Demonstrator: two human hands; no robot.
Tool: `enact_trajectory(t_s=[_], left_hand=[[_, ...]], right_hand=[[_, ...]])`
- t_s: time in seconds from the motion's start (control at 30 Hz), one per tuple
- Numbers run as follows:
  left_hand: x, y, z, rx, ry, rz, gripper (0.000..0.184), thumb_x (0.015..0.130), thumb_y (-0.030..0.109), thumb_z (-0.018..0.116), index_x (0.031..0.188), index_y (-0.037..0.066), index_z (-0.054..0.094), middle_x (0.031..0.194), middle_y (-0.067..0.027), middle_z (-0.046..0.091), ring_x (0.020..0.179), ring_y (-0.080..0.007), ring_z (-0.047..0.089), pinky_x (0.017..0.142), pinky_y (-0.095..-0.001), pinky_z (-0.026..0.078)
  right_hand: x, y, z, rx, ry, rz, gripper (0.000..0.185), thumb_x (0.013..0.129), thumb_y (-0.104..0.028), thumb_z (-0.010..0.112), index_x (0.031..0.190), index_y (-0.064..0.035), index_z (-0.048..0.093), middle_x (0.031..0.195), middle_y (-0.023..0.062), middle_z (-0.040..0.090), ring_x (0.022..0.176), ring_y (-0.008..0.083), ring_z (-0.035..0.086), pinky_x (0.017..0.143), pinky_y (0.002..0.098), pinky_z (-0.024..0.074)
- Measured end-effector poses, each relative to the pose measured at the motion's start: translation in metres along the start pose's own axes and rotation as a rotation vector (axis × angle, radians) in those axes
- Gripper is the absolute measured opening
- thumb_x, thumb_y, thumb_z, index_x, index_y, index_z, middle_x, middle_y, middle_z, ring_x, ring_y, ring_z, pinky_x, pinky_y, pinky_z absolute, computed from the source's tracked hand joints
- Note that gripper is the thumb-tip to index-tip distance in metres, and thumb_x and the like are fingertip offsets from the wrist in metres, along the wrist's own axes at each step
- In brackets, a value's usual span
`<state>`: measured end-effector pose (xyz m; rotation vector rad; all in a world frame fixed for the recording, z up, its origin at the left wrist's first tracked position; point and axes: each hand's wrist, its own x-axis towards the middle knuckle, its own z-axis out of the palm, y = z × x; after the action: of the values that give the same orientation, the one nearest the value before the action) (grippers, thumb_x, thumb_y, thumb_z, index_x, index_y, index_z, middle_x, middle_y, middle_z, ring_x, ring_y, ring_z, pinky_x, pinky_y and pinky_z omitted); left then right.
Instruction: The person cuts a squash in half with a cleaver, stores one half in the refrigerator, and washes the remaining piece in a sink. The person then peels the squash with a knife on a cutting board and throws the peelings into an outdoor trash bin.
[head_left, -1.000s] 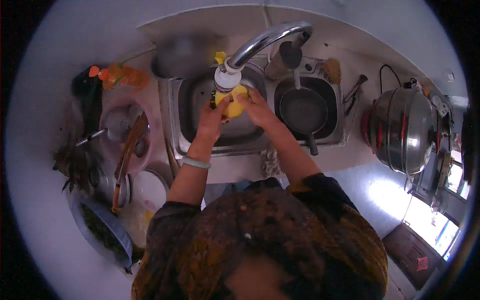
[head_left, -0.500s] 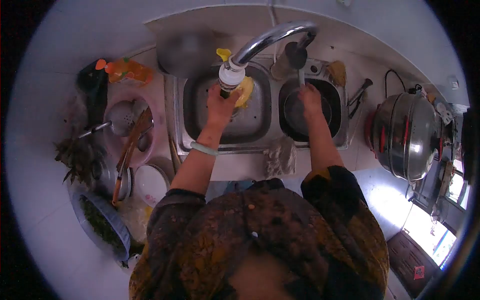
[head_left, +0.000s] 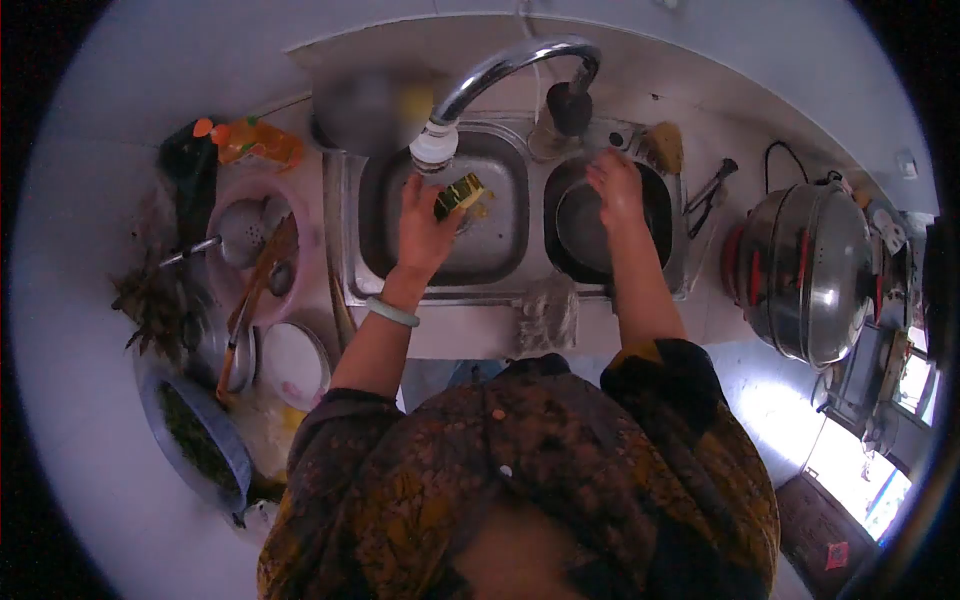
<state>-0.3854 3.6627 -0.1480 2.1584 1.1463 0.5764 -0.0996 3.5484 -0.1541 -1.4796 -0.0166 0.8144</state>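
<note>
A chunk of pumpkin (head_left: 459,195) with dark green striped skin and pale yellow flesh is gripped in my left hand (head_left: 425,235). That hand is over the left sink basin (head_left: 500,250), just below the white nozzle of the curved chrome faucet (head_left: 520,55). Some yellow bits lie at the drain behind the chunk. My right hand (head_left: 618,190) hovers over the back of the right basin, its fingers slightly bent and apart, somewhat blurred. Nothing shows in its grasp. Beneath it, a dark round pan (head_left: 585,230) sits in that basin.
On the left stand a pink basin (head_left: 218,285) with ladles, white plates (head_left: 295,365) and a blue-grey basin (head_left: 225,440) of greens. A dark-topped cylinder (head_left: 568,115) stands behind the sink. To the right is a big lidded steamer (head_left: 810,275). A cloth (head_left: 548,315) drapes the front edge.
The pumpkin chunk has turned, so its green skin now faces up. My right hand has come away from a pale upright piece at the back of the sink. The view has shifted slightly.
</note>
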Motion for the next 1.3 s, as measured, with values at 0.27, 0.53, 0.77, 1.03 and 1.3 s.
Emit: enact_trajectory(t_s=[0.27,0.53,0.77,1.03,1.3], left_hand=[[-0.024,0.006,-0.002,0.086,0.063,0.053,0.043,0.077,0.012,0.076,0.115,0.004,0.060,0.136,-0.0218,0.049,0.124,-0.0395,0.050,0.098,-0.0431,0.047],[-0.034,0.033,-0.037,-0.429,-0.106,-0.169,0.040,0.084,0.015,0.074,0.118,0.000,0.059,0.111,-0.0125,0.067,0.100,-0.0195,0.065,0.089,-0.0312,0.050],[-0.033,0.021,-0.075,-1.042,-0.233,-0.350,0.048,0.088,0.011,0.069,0.130,-0.001,0.049,0.121,-0.0085,0.060,0.108,-0.0165,0.058,0.094,-0.0305,0.047],[-0.045,0.023,-0.133,-0.535,-0.282,-0.096,0.051,0.093,0.021,0.063,0.134,-0.004,0.045,0.123,-0.0137,0.058,0.112,-0.0206,0.056,0.094,-0.0337,0.047],[-0.066,-0.092,-0.071,-0.735,-0.447,-0.086,0.055,0.098,0.032,0.058,0.137,-0.003,0.041,0.129,-0.0139,0.053,0.116,-0.0230,0.053,0.095,-0.0346,0.044]], right_hand=[[-0.060,0.025,0.003,-0.051,-0.151,-0.053,0.068,0.085,-0.017,0.065,0.146,-0.0072,0.035,0.126,0.0104,0.054,0.108,0.0219,0.057,0.087,0.0359,0.0505],[-0.105,0.042,0.045,-0.658,-0.741,-0.290,0.079,0.084,-0.035,0.072,0.147,-0.0051,0.033,0.143,0.0215,0.043,0.126,0.0315,0.049,0.107,0.0408,0.0397],[-0.143,0.022,0.077,-0.080,-0.802,-0.038,0.075,0.087,-0.026,0.071,0.147,-0.0040,0.030,0.132,0.0135,0.052,0.114,0.0234,0.056,0.082,0.0346,0.0568],[-0.196,-0.002,0.092,-0.466,-0.652,-0.474,0.069,0.085,-0.032,0.072,0.138,-0.0006,0.043,0.129,0.0178,0.055,0.115,0.0257,0.056,0.092,0.0390,0.0501],[-0.145,0.110,0.102,-0.690,-0.634,-0.428,0.075,0.081,-0.037,0.070,0.141,-0.0029,0.041,0.134,0.0226,0.052,0.122,0.0362,0.051,0.104,0.0422,0.0407]])
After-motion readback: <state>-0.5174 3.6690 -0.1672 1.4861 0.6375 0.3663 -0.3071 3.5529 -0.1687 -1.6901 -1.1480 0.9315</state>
